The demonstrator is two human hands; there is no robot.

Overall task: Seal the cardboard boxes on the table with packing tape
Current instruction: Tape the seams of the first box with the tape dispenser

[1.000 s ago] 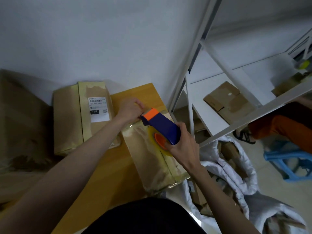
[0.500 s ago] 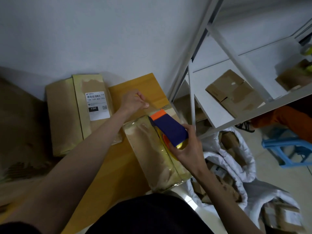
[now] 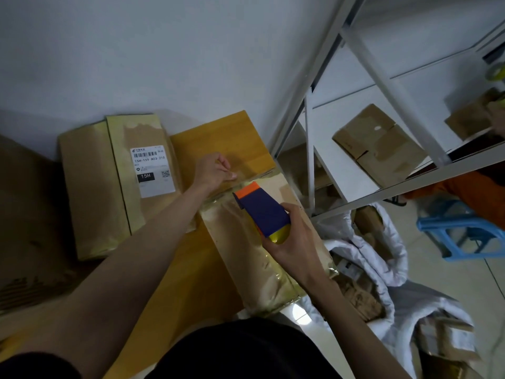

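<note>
Right grip [image 3: 293, 239] clasping blue-orange tape dispenser [image 3: 261, 212], left grip [image 3: 214, 170] seemingly pinching tape, glossy tape-wrapped box [image 3: 246, 258]

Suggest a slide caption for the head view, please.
Right hand holds tape dispenser on a cardboard box; left hand pinches the tape end.

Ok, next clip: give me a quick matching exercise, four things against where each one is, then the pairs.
Things:
1. tape dispenser
2. labelled box
3. blue stool
4. left hand

Places:
A. on the floor, right of the shelving
B. at the table's back, by the wall
C. gripped in the right hand
D. at the far end of the box being taped

Pairs: 1-C, 2-B, 3-A, 4-D
</note>
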